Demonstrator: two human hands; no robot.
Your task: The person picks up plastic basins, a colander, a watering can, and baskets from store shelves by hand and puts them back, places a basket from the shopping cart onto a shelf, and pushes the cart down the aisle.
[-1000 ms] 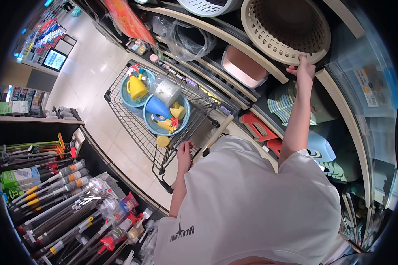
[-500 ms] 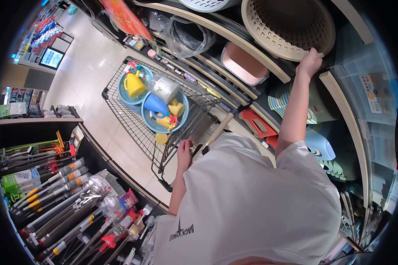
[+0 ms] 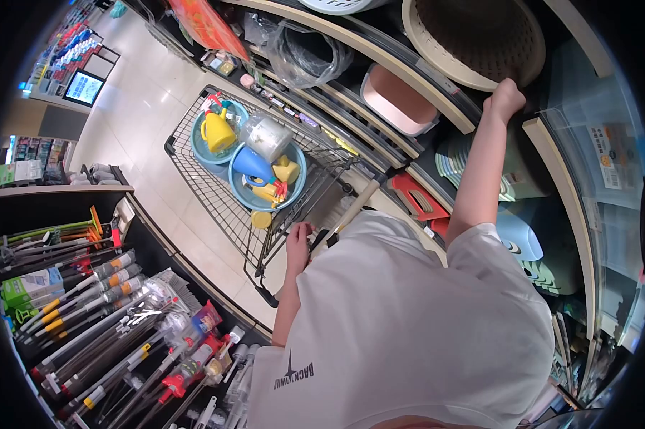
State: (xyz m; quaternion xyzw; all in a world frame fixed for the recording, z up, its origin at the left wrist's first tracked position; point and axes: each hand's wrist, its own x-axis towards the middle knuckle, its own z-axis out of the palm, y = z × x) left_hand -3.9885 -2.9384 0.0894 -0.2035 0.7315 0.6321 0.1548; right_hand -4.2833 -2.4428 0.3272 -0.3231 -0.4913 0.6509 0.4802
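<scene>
1 tan basket (image 3: 474, 44) is up on the shelf (image 3: 422, 87), and the right grip (image 3: 505, 99) is closed on its near rim. It looks like a fist. 1 second ago, the finger tips stuck out more to the side, and more of the basket's holes could be seen. The basket has gone a bit up and away too, so more of the shelf's edge, with a small tag (image 3: 448, 84) on it, shows next to the rim. I think this means the basket is held well now and is being moved by its rim, not just touched. Its wide mouth is turned to the person, and its top is cut off from view. The left grip (image 3: 298, 239) is low, near the bar (image 3: 356, 207) of the cart (image 3: 222, 214). Its fingers are bent, and I cannot tell if they hold anything. That arm has hardly moved. In the cart are 2 blue tubs (image 3: 304, 179), the same as before. The far tub has a yellow jug (image 3: 220, 134), and the near tub has a blue jug (image 3: 252, 164). A clear jar (image 3: 267, 138) lies by where the tubs meet. A pink bin (image 3: 401, 104) sits lower down, below the basket.
</scene>
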